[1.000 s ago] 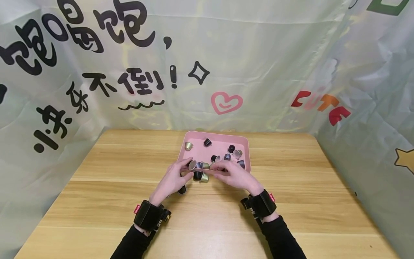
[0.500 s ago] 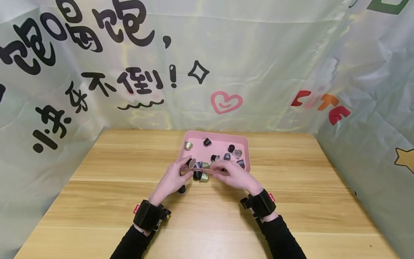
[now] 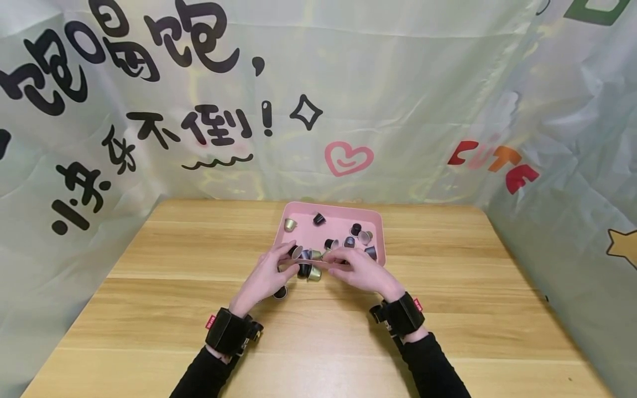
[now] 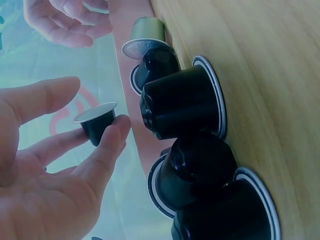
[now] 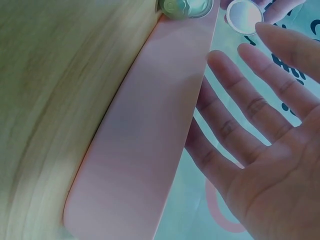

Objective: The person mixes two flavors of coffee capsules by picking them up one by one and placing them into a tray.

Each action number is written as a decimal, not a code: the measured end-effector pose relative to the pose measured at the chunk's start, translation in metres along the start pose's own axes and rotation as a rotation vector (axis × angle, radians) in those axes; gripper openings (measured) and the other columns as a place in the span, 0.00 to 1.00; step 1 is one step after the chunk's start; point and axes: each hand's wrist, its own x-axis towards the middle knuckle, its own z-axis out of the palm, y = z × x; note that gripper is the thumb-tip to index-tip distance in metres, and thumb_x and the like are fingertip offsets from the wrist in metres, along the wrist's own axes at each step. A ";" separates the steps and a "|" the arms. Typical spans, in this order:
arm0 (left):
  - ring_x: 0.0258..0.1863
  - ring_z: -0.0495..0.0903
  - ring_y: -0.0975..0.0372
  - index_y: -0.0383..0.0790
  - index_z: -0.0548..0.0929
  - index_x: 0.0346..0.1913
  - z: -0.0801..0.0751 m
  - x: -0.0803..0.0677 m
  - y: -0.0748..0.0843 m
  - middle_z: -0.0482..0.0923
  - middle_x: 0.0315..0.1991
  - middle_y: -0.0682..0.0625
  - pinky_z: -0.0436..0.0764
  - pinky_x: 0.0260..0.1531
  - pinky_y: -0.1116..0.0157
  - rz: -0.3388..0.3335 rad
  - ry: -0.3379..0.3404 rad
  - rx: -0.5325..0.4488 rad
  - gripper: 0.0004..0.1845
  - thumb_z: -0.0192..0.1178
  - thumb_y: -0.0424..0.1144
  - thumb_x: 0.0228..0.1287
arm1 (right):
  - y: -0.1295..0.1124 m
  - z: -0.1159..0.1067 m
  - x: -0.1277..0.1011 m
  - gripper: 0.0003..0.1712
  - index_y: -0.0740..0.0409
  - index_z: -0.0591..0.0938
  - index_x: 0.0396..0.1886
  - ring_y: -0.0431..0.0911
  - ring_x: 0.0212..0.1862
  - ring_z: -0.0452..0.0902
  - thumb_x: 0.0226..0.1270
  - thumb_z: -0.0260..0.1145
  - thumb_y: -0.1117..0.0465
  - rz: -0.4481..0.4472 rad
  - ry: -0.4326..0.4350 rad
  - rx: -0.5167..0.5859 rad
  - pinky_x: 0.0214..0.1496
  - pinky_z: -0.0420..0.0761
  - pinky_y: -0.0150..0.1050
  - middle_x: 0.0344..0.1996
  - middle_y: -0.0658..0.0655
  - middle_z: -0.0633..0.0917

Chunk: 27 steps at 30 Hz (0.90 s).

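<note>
From the head camera, the person's left hand (image 3: 264, 275) and right hand (image 3: 360, 269) meet at the near rim of a shallow pink plastic tray (image 3: 378, 232) on the light wooden table (image 3: 149, 309). A small dark coffee capsule with a pale foil lid (image 3: 296, 252) sits at the left hand's fingertips, at about 1 o'clock from the palm, over the tray's near-left corner. A cluster of dark and gold capsules (image 3: 308, 271) lies on the table just outside the rim, between the two hands, and more capsules are scattered inside the tray; the hands cover part of the rim. In the left wrist view, the left hand (image 4: 45, 190) pinches the small dark capsule (image 4: 97, 122) lightly between thumb and a fingertip, the other fingers loose and only partly bent. At 3 o'clock from it, a row of black capsules (image 4: 182, 102) lies on its sides against the pink wall, with a gold one (image 4: 145, 35) at 12 o'clock; the lowest is cut off by the frame. In the right wrist view, the right hand (image 5: 265, 145) is spread flat, fingers straight, holding nothing, just beside the tray's outer wall (image 5: 150, 140); whether it touches the wall is hard to tell. The foil lid (image 5: 243, 16) shows at 12 o'clock, largely blurred.
</note>
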 end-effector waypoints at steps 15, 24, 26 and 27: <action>0.62 0.80 0.45 0.35 0.71 0.71 0.001 -0.003 0.003 0.72 0.69 0.38 0.78 0.64 0.47 0.070 -0.040 -0.011 0.30 0.64 0.36 0.68 | -0.005 0.000 -0.005 0.14 0.57 0.84 0.54 0.48 0.51 0.83 0.71 0.65 0.63 -0.013 0.005 0.007 0.55 0.82 0.45 0.48 0.55 0.87; 0.71 0.67 0.39 0.35 0.74 0.69 0.010 -0.016 0.007 0.66 0.73 0.34 0.65 0.69 0.35 0.160 -0.114 0.183 0.28 0.63 0.38 0.68 | -0.011 0.006 -0.015 0.19 0.50 0.83 0.60 0.48 0.58 0.81 0.70 0.66 0.61 0.017 0.023 -0.039 0.61 0.81 0.51 0.55 0.51 0.84; 0.73 0.64 0.39 0.38 0.74 0.69 0.012 -0.021 0.007 0.64 0.74 0.34 0.64 0.69 0.33 0.170 -0.143 0.216 0.27 0.63 0.39 0.68 | -0.012 0.008 -0.018 0.21 0.49 0.82 0.62 0.48 0.60 0.79 0.70 0.66 0.61 0.016 0.011 -0.029 0.63 0.80 0.52 0.58 0.51 0.83; 0.73 0.64 0.39 0.38 0.74 0.69 0.012 -0.023 0.007 0.64 0.74 0.34 0.64 0.69 0.33 0.174 -0.149 0.226 0.27 0.63 0.39 0.68 | -0.012 0.010 -0.018 0.21 0.49 0.82 0.63 0.48 0.60 0.79 0.71 0.65 0.61 0.013 0.005 -0.027 0.63 0.80 0.52 0.58 0.51 0.83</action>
